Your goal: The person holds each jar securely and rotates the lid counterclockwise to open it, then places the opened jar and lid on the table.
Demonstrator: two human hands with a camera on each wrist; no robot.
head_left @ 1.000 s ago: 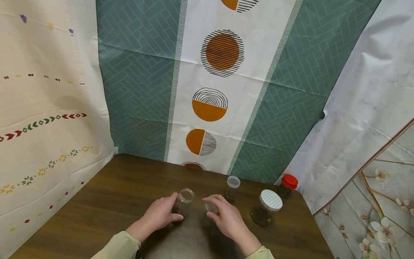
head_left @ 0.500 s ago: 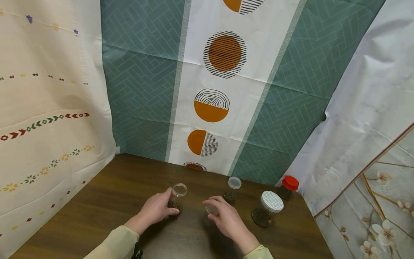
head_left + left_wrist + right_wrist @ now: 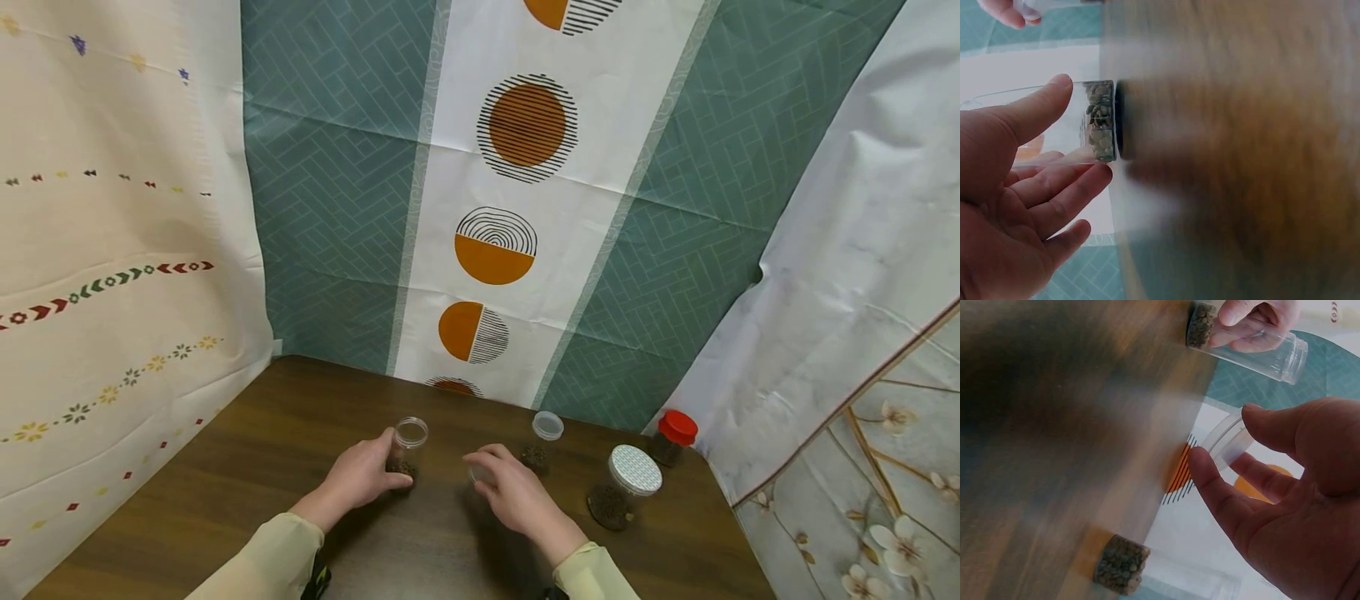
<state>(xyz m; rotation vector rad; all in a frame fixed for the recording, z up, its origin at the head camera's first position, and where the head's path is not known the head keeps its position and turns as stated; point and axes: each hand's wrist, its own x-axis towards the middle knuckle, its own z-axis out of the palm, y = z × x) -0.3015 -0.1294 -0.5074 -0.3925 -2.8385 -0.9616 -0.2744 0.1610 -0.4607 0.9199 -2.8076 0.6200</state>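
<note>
A clear open-topped jar (image 3: 410, 447) stands upright at the table's middle, with dark pebble-like bits (image 3: 1100, 119) in its bottom. My left hand (image 3: 358, 475) holds this jar from the left side, thumb on one side and fingers on the other. To the right, my right hand (image 3: 517, 493) pinches a round clear lid (image 3: 1225, 439) between thumb and fingers, tilted and above the table. The jar's open threaded rim (image 3: 1295, 360) shows in the right wrist view. Hand and lid are apart from the jar.
Behind my right hand stands a jar with a translucent lid (image 3: 547, 426) and dark bits inside. Farther right are a wider jar with a patterned white lid (image 3: 636, 469) and a jar with a red lid (image 3: 678, 427). Hanging cloths (image 3: 330, 208) border the wooden table (image 3: 300, 408).
My left hand has shifted the open jar left and slightly away from me, widening its gap from the right hand. The right hand keeps its hold on the lid, nearly in place.
</note>
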